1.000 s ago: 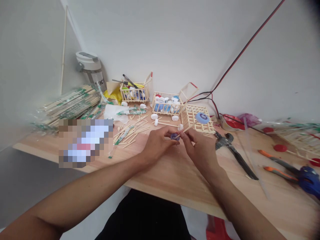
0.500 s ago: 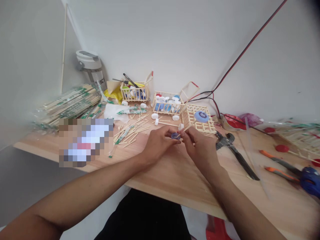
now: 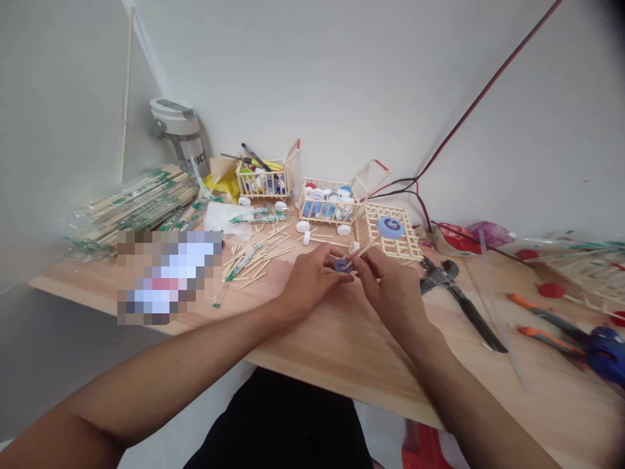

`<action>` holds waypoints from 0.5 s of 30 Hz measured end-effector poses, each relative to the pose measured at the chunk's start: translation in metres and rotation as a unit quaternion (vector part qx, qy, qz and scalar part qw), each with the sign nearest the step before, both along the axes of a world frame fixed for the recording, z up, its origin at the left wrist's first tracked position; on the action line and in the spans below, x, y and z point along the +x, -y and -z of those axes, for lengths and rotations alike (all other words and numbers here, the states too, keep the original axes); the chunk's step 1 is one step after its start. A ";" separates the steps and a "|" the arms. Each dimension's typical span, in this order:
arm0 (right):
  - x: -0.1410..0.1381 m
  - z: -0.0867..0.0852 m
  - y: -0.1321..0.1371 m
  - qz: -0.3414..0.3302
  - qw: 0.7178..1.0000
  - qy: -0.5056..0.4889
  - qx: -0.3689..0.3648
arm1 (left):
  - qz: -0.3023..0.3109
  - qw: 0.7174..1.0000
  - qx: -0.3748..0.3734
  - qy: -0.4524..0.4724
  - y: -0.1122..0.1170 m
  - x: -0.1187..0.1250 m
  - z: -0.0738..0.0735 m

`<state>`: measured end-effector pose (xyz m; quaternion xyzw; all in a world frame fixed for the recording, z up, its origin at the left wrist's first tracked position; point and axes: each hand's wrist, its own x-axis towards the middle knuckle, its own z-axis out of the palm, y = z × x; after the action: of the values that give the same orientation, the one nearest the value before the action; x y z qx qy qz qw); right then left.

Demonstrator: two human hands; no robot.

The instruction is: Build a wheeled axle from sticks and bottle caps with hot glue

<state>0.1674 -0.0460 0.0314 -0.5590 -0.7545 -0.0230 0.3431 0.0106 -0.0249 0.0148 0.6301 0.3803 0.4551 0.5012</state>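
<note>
My left hand (image 3: 315, 277) is closed on a small blue bottle cap (image 3: 344, 266), its hollow side facing up toward me. Between the fingers of my right hand (image 3: 388, 277) is a thin wooden stick (image 3: 362, 251), its lower end at the inside of the cap. Whether the stick is fixed to the cap I cannot tell. Just beyond my hands lies a stick axle (image 3: 328, 241) with white caps at its ends. Behind my right hand, a stick-built cart frame (image 3: 409, 246) carries a blue cap with a dark swirl (image 3: 390, 227).
Two stick carts stand at the back, one with caps and pens (image 3: 263, 179), one with caps (image 3: 328, 200). Cut sticks (image 3: 261, 260) lie left of my hands, bundled chopsticks (image 3: 141, 202) further left. A black clamp-like tool (image 3: 461, 299) and orange-handled pliers (image 3: 547, 319) lie right.
The blue swirl cap on the cart frame sits slightly further left. My hands have barely moved, the stick still held at the small cap.
</note>
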 end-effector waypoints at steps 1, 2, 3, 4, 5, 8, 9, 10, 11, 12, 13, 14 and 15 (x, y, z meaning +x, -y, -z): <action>0.001 0.000 0.000 0.001 1.000 0.001 0.003 | 0.001 1.000 0.000 -0.007 0.000 0.000 0.000; 0.002 0.000 -0.001 0.004 1.000 0.002 0.007 | 0.001 1.000 0.002 -0.018 -0.001 0.000 0.001; 0.002 0.000 -0.001 0.007 1.000 0.003 0.011 | 0.002 1.000 0.005 -0.031 -0.001 -0.001 0.001; 0.003 0.000 -0.001 0.010 1.000 0.002 0.014 | 0.005 0.999 0.006 -0.044 -0.001 -0.001 0.001; 0.004 0.001 -0.001 0.011 1.000 0.000 0.016 | 0.011 0.998 0.009 -0.054 -0.001 -0.002 0.000; 0.006 0.002 -0.002 0.008 1.000 -0.001 0.016 | 0.027 0.998 0.020 -0.052 0.000 -0.003 -0.001; 0.007 0.002 -0.002 0.007 1.000 -0.001 0.016 | 0.030 0.998 0.027 -0.046 0.000 -0.003 -0.002; 0.007 0.002 -0.002 0.007 1.000 0.001 0.016 | 0.031 0.998 0.033 -0.041 0.001 -0.003 -0.002; 0.007 0.002 -0.002 0.007 1.000 0.002 0.017 | 0.031 0.998 0.036 -0.038 0.001 -0.003 -0.003; 0.007 0.002 -0.002 0.006 1.000 0.003 0.017 | 0.030 0.998 0.038 -0.037 0.002 -0.003 -0.003; 0.007 0.002 -0.002 0.004 1.000 0.002 0.017 | 0.027 0.998 0.039 -0.038 0.002 -0.003 -0.003; 0.007 0.002 -0.002 0.003 1.000 0.002 0.015 | 0.023 0.998 0.039 -0.040 0.002 -0.003 -0.004; 0.007 0.002 -0.001 0.002 1.000 0.000 0.012 | 0.019 0.998 0.039 -0.043 0.002 -0.003 -0.004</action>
<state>0.1740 -0.0447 0.0291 -0.5560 -0.7532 -0.0328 0.3499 0.0077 -0.0273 0.0191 0.6750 0.3712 0.4326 0.4684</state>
